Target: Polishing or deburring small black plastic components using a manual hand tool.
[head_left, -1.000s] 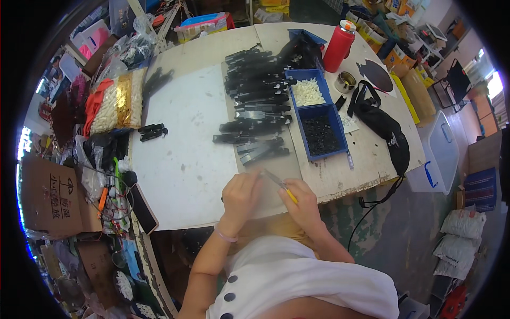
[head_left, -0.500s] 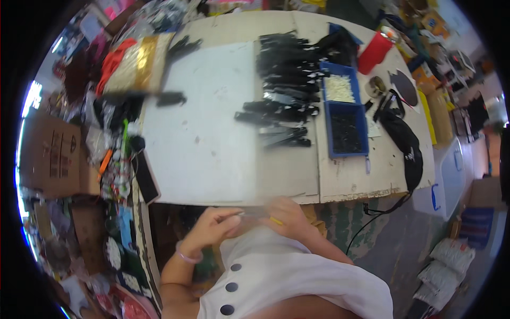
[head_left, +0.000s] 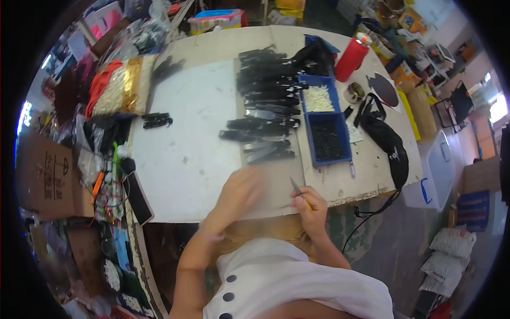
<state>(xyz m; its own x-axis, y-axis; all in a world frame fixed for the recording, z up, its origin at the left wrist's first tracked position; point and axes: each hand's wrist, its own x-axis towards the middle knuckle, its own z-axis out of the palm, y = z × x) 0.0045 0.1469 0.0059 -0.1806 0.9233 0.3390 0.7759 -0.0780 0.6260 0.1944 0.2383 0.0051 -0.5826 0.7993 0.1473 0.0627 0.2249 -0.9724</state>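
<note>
My right hand is closed around a small pointed tool with a grey, blade-like tip and a yellow part by the fingers. It is at the table's front edge, tip pointing away from me. Its exact kind is unclear. Over the table front, my left hand is smeared by motion, so its fingers and anything in them cannot be made out. Just beyond it lie flat grey-black strips. Farther back, a long row of black strap-like pieces lies side by side on the table.
Right of the row stand a blue tray of white bits and a blue tray of black bits. Beyond them are a red bottle, a tape roll and a black pouch. A stuffed sack sits at the left.
My hands were together in front of my lap and are now apart. The left has moved forward over the table, the right toward the right with the pointed tool. The view has shifted.
</note>
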